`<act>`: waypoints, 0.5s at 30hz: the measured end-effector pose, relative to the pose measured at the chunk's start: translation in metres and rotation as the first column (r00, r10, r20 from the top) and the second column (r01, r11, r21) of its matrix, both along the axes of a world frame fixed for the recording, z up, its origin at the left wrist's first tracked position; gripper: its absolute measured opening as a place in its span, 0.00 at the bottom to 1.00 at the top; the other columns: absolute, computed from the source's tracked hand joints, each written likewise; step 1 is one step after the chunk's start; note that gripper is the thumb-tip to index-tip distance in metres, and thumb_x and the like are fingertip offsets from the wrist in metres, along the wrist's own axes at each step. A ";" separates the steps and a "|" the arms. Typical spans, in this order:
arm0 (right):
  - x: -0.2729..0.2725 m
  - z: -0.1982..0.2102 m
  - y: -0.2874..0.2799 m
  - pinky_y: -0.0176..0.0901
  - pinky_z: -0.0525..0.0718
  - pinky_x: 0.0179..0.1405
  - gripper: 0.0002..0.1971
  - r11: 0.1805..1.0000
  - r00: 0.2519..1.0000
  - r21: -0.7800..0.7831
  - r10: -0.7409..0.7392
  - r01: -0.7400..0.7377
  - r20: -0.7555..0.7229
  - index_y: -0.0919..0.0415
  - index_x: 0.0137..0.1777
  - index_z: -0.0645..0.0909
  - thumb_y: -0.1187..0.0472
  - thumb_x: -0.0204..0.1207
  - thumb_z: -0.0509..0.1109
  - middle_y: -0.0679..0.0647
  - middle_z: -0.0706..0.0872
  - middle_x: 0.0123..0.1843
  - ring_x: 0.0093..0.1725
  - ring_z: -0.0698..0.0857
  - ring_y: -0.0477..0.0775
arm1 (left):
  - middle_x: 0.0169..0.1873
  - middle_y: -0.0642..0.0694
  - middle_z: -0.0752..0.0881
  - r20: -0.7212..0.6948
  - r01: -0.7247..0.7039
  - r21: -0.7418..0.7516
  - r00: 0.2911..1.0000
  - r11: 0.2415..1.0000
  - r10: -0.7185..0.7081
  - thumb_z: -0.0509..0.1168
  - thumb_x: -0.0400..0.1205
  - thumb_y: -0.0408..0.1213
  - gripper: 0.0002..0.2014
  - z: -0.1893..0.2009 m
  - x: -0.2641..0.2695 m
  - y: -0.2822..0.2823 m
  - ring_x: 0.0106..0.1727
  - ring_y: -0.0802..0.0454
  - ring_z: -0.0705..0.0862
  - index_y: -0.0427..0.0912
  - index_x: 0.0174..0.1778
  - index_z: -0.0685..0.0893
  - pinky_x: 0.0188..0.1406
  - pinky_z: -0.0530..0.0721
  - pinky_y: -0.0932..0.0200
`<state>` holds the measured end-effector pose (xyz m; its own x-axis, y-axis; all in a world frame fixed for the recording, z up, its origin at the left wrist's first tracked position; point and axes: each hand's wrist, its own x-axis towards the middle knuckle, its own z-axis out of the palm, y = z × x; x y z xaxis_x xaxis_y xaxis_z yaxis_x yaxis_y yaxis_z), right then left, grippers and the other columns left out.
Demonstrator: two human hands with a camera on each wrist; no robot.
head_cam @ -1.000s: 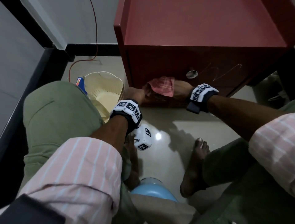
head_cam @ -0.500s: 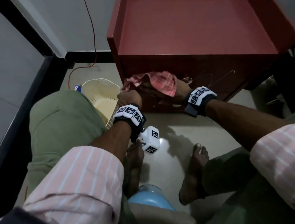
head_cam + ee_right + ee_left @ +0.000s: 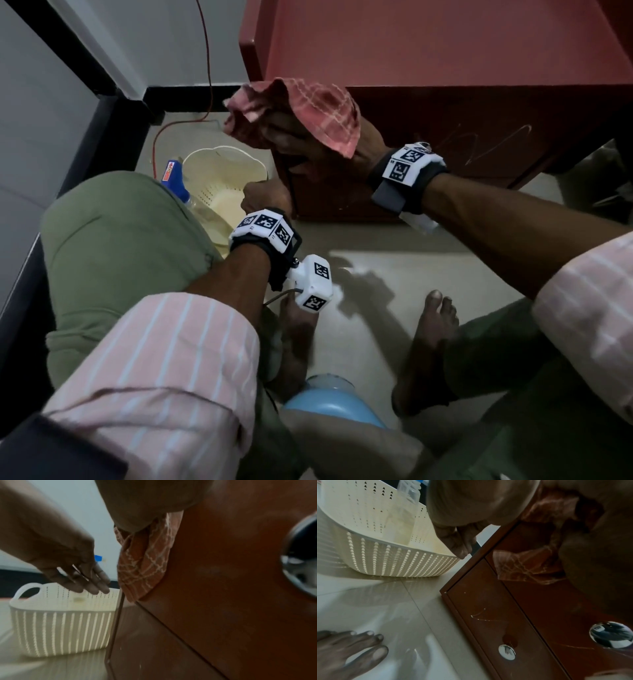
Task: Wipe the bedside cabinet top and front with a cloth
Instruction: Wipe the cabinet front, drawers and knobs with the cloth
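Note:
The bedside cabinet has a red top [image 3: 428,44] and a dark glossy front [image 3: 479,137] with round metal knobs [image 3: 506,651]. My right hand [image 3: 308,144] grips a bunched pink checked cloth [image 3: 318,106] against the front's upper left corner; the cloth drapes over the back of the hand. In the right wrist view the cloth [image 3: 145,561] hangs from my palm against the front panel. My left hand [image 3: 263,198] hangs lower, beside the cabinet's left edge, holding nothing. Its fingers [image 3: 458,543] point down at the basket rim.
A cream perforated basket [image 3: 212,174] stands on the tiled floor left of the cabinet, with a blue-topped spray bottle [image 3: 174,178] beside it. A red cable [image 3: 207,68] runs down the wall. My bare feet [image 3: 428,342] and a blue stool [image 3: 332,407] are below.
My right hand has carried the cloth up from low on the front to its upper left corner. My left hand has dropped away from the cloth toward the basket.

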<state>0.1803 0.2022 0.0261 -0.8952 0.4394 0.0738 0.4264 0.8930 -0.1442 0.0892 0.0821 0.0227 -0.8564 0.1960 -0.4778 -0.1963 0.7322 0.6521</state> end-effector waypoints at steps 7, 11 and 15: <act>0.029 -0.038 -0.017 0.36 0.66 0.72 0.22 0.999 0.978 -0.040 0.037 -0.029 0.204 0.76 0.73 0.73 0.62 0.84 0.60 0.71 0.75 0.74 0.74 0.75 0.65 | 0.70 0.33 0.82 0.060 0.005 0.137 0.998 0.991 -0.013 0.59 0.84 0.34 0.21 0.003 0.003 0.003 0.68 0.33 0.82 0.30 0.72 0.78 0.66 0.82 0.51; 0.049 -0.027 -0.030 0.43 0.62 0.77 0.22 0.994 0.977 0.099 0.013 -0.035 0.213 0.75 0.73 0.72 0.61 0.84 0.58 0.70 0.75 0.75 0.77 0.70 0.63 | 0.56 0.32 0.89 0.053 0.030 0.176 0.998 0.984 -0.040 0.61 0.72 0.39 0.25 -0.014 -0.005 0.009 0.55 0.31 0.88 0.30 0.61 0.85 0.58 0.88 0.41; 0.086 -0.023 -0.004 0.39 0.57 0.80 0.25 0.994 0.995 0.111 0.012 -0.023 0.103 0.77 0.79 0.60 0.59 0.88 0.52 0.72 0.67 0.79 0.81 0.67 0.62 | 0.37 0.39 0.91 0.101 0.169 0.222 0.976 0.960 -0.195 0.62 0.71 0.41 0.21 -0.037 0.004 0.024 0.30 0.42 0.88 0.30 0.51 0.88 0.32 0.87 0.54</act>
